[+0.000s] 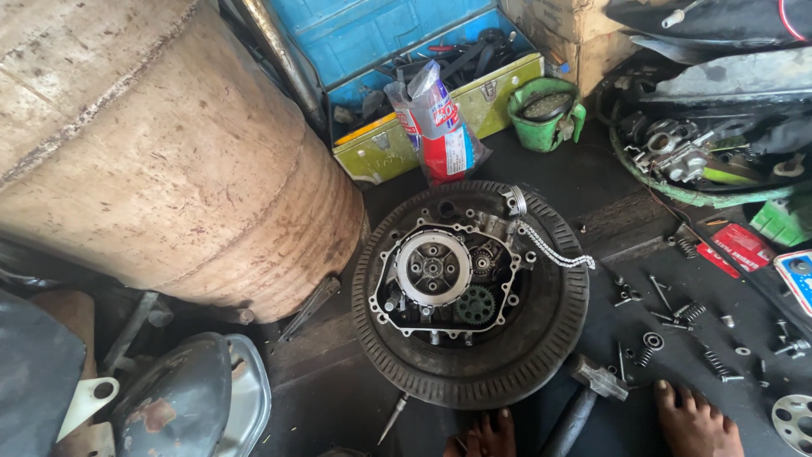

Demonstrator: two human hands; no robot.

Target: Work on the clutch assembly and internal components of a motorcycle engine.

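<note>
An opened engine block (pixel 448 275) with a round clutch plate (pixel 433 267) and a small gear (pixel 475 305) lies inside a black tyre (pixel 474 368) on the dark floor. A chain (pixel 554 252) hangs from it over the tyre's right side. Neither of my hands is in view. My bare feet (pixel 695 423) show at the bottom edge. A hammer (pixel 585 391) lies between them, beside the tyre.
A large rusty drum (pixel 161 152) stands at the left. Behind the tyre are an open blue and yellow toolbox (pixel 406 93), a plastic bag (pixel 440 127) and a green container (pixel 545 114). Bolts and springs (pixel 694 326) are scattered at the right. A screwdriver (pixel 392 417) lies in front.
</note>
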